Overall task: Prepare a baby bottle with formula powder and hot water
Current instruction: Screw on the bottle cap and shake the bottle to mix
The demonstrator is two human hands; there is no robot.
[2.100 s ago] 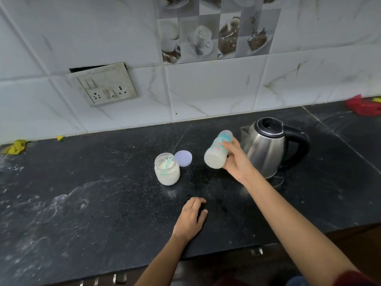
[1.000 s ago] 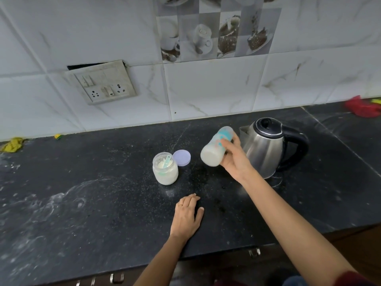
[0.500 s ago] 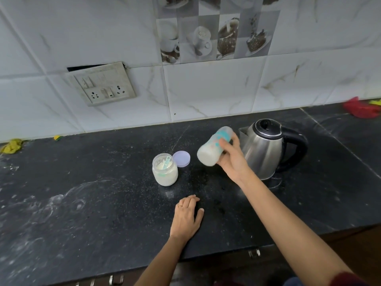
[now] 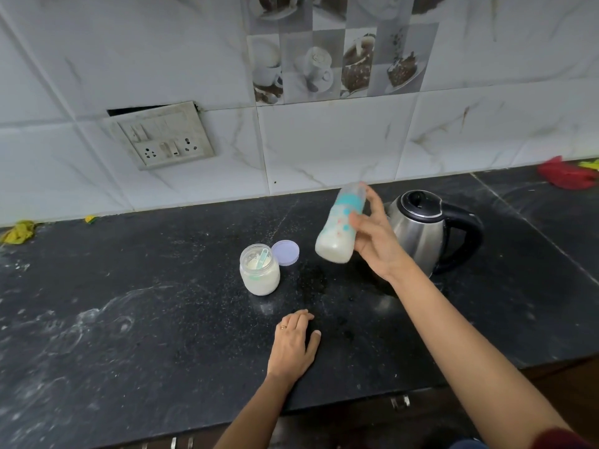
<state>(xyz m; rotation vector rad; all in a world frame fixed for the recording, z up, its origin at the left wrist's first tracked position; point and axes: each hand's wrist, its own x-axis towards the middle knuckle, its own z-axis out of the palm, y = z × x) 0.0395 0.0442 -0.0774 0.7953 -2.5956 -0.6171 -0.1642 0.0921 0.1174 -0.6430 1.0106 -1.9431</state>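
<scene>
Right hand [image 4: 372, 247] grips the tilted bottle [image 4: 338, 228] just beside the kettle [image 4: 418, 234]. Left hand [image 4: 293, 346] rests flat and relaxed on the tabletop [image 4: 129, 303]. Best to shake with short wrist flicks, clear of the kettle.

Single head cam, wide-angle, facing fwd/down over countertop [image 4: 129, 319] to wall [image 4: 324, 140]; edges seemingly warped.

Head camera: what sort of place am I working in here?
Most likely a home kitchen: a dark stone counter below a tiled wall, with an electric kettle and a wall socket panel.
</scene>
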